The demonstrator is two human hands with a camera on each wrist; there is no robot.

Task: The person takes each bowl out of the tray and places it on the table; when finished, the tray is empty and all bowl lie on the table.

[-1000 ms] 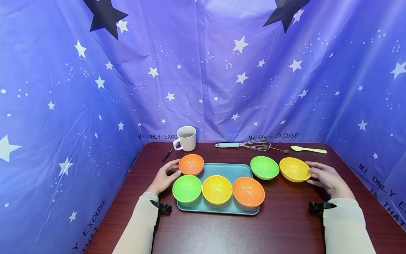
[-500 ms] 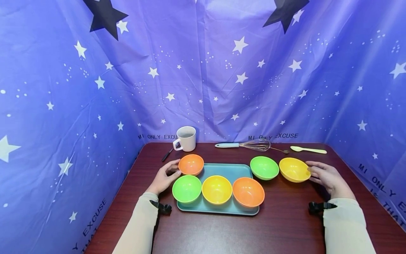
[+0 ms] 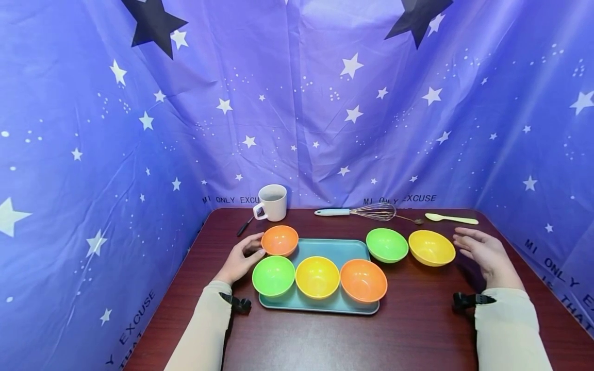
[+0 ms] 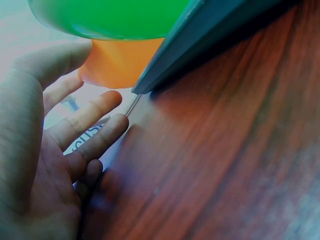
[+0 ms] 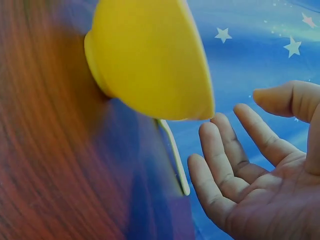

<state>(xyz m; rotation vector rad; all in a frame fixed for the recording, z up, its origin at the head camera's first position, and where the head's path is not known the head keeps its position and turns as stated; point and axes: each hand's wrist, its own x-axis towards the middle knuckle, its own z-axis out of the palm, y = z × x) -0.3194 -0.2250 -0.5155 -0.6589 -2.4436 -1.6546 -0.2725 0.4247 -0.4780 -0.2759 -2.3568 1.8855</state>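
Resting loosely spread, left hand [image 3: 240, 259] touches orange bowl [image 3: 280, 240] at back left corner of tray [image 3: 331, 250]. Three bowls [image 3: 317, 278] line tray front. Past tray: green bowl [image 3: 387, 245], yellow bowl [image 3: 431, 248]. Right hand [image 3: 487, 256], fingers apart, holds nothing, just beside yellow bowl.

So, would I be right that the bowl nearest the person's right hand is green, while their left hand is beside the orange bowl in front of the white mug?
Not quite: the head view shows the yellow bowl nearest the right hand, not a green one. The rest holds.
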